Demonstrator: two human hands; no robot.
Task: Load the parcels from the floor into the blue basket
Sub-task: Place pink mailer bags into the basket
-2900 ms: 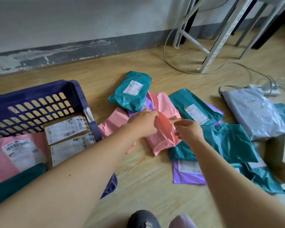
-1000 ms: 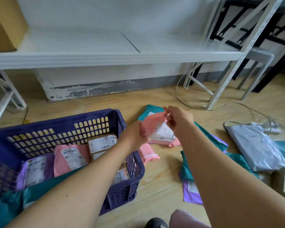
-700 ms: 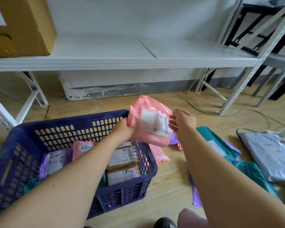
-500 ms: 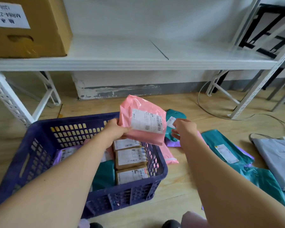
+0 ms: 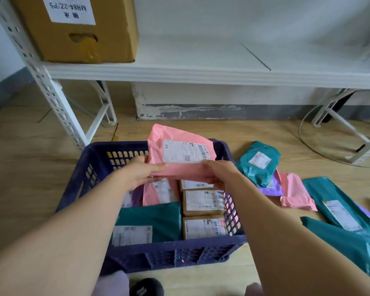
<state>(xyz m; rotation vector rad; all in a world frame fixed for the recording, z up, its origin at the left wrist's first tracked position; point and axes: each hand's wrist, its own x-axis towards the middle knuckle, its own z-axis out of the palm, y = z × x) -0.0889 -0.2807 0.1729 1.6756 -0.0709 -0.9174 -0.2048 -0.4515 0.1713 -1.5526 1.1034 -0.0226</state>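
**Hands: both gripping pink parcel [image 5: 179, 150] over blue basket [image 5: 179, 242]**

Left hand [image 5: 141, 174] pinches the parcel's lower-left edge, thumb on top, fingers curled under. Right hand [image 5: 220, 174] grips the lower-right edge the same way. Parcel sits between the two hands, tilted up, label facing the camera, above the basket's far half. Cannot tell if it touches the contents.

In the basket: brown boxes [image 5: 203, 201] in a row along the right wall, a teal parcel [image 5: 150, 216] near left, another pink one [image 5: 156, 193] behind it.

On the floor right of the basket: small teal parcel [image 5: 259, 161], with purple [image 5: 271, 186] and pink [image 5: 295, 193] ones just beside it. Large teal mailers [image 5: 338, 236] lie nearer the camera.
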